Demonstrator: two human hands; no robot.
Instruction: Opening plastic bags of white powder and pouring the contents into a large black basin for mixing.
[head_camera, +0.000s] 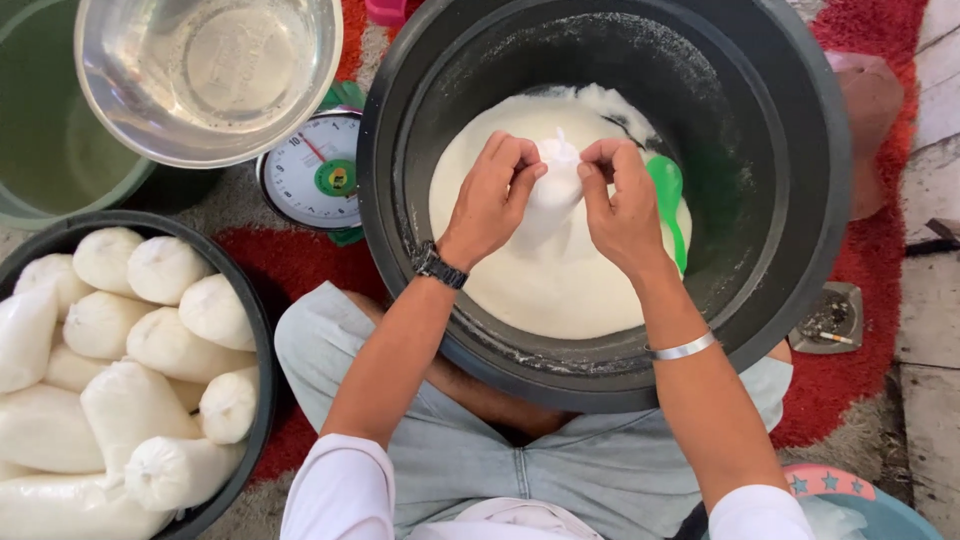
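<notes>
We're looking straight down over a big black tub (800, 180), and both of our hands are in it. The left hand (492, 195) and the right hand (622, 205) meet at the neck of a small white filled bag (556, 185). Fingers on both sides are curled in tight, thumbs and forefingers pinched on the twisted top of the bag, so neither hand is open at all. The little white tuft of the bag's neck pokes up right between the two sets of fingertips.

Under the fingers, the bag's rounded body hangs down onto the white powder (540, 290) filling the tub's bottom. Just past the right fingers, on the outer side, a green scoop (668, 195) lies in the powder, partly behind the hand. There's a dark watch (440, 268) on the left wrist and a silver bangle (684, 347) on the right.

Out beyond the left fingers, outside the tub, sits a dial kitchen scale (312, 172), and past that a shiny steel bowl (130, 110) resting on a green bucket (40, 150). Well off to the left and nearer our body, a second black tub (258, 330) is heaped with tied white bags (160, 345). Off past the right wrist, a small metal ashtray (830, 318) rests on the red rug (860, 260).
</notes>
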